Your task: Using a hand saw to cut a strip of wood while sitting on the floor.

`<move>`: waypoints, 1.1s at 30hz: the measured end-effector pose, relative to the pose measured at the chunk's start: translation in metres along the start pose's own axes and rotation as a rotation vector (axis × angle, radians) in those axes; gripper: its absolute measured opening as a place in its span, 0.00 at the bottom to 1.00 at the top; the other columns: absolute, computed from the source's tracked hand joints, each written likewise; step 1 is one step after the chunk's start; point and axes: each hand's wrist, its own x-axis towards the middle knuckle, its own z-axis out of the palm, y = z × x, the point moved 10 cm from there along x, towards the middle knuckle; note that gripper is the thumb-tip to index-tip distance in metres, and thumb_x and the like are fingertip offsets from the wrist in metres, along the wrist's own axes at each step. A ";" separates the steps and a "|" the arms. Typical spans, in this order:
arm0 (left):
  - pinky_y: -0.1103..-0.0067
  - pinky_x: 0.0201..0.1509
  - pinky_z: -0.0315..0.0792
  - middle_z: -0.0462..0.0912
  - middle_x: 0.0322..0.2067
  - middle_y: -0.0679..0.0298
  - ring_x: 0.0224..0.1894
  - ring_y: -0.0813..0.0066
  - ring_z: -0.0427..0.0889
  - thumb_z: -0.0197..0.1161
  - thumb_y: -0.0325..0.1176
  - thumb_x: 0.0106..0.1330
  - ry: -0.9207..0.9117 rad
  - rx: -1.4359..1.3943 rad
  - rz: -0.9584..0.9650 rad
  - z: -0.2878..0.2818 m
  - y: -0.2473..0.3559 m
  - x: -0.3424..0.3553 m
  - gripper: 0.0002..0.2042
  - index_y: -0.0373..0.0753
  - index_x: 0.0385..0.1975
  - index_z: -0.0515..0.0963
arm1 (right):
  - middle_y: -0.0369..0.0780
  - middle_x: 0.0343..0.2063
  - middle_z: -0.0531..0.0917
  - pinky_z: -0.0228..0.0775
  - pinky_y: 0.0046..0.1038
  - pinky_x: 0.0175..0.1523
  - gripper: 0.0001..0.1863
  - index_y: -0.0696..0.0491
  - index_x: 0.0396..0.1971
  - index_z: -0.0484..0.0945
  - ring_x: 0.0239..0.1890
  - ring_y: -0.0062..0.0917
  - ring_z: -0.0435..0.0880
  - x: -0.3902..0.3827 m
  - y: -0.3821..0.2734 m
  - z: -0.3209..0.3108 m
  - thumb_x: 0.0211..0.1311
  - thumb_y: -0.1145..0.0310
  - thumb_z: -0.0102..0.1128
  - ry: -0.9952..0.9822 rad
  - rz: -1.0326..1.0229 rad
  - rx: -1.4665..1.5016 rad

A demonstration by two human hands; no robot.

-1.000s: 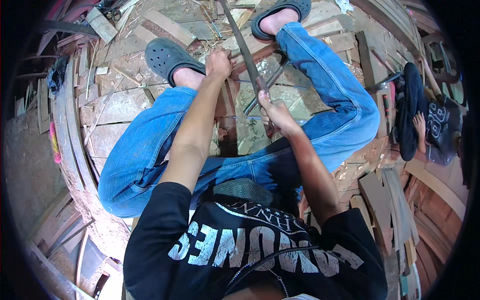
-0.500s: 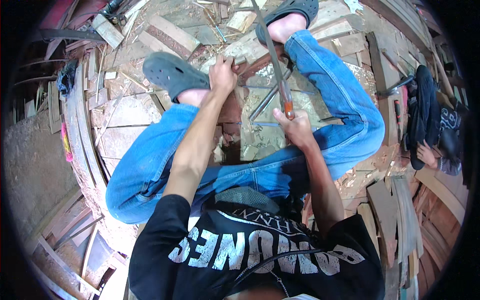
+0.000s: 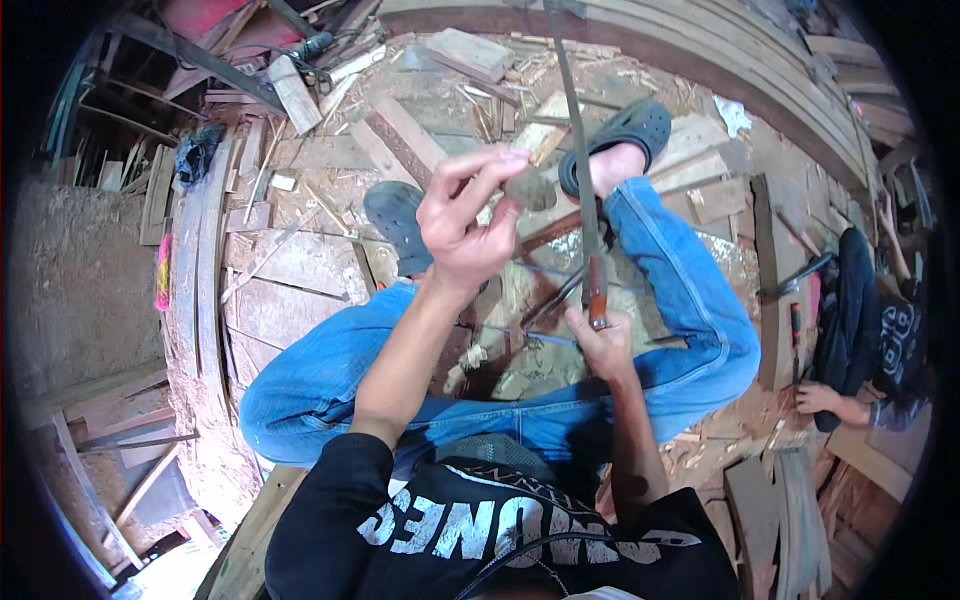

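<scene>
My left hand (image 3: pixel 468 215) is raised above my lap, its thumb and fingers closed on a small grey-brown piece (image 3: pixel 532 191). Its end faces up and its kind is unclear. In my right hand (image 3: pixel 606 340), near my right thigh, is the brown wooden handle of a long, narrow blade like a machete (image 3: pixel 576 125). The blade points away from me, tip toward the far edge of the view. It passes close to the right of the small piece; the two look apart. A dark metal bar (image 3: pixel 553 300) lies below, between my legs, partly hidden.
Long beams (image 3: pixel 680 50) lie across the far side. Boards (image 3: pixel 400 140), offcuts and shavings litter the ground. At the right, another person's hand (image 3: pixel 818 398) rests near a red-and-black-handled tool (image 3: pixel 796 335). More planks (image 3: pixel 790 520) are stacked at lower right.
My left hand has risen from near the ground with the small piece, toward the blade. My right hand still grips the handle. The whole view has shifted, showing more of the far side.
</scene>
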 end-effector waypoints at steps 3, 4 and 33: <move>0.75 0.44 0.75 0.79 0.35 0.58 0.40 0.64 0.81 0.58 0.13 0.42 0.095 -0.161 -0.059 -0.010 0.006 0.005 0.19 0.33 0.37 0.79 | 0.33 0.07 0.69 0.55 0.26 0.19 0.22 0.56 0.08 0.69 0.11 0.17 0.65 0.007 0.003 0.006 0.55 0.62 0.65 0.052 -0.054 -0.104; 0.75 0.44 0.75 0.79 0.35 0.58 0.40 0.64 0.81 0.58 0.13 0.42 0.105 -0.158 -0.045 -0.013 0.012 0.008 0.19 0.33 0.37 0.79 | 0.33 0.07 0.69 0.55 0.26 0.19 0.22 0.56 0.08 0.69 0.11 0.17 0.65 0.013 0.004 0.012 0.55 0.62 0.65 0.049 -0.070 -0.107; 0.87 0.23 0.62 0.72 0.25 0.67 0.20 0.86 0.67 0.45 0.41 0.71 -0.127 -0.656 -0.701 -0.002 0.038 0.006 0.18 0.32 0.48 0.70 | 0.45 0.44 0.78 0.50 0.47 0.61 0.18 0.56 0.41 0.77 0.52 0.38 0.72 0.068 0.144 0.062 0.52 0.65 0.46 -0.097 -0.096 -1.387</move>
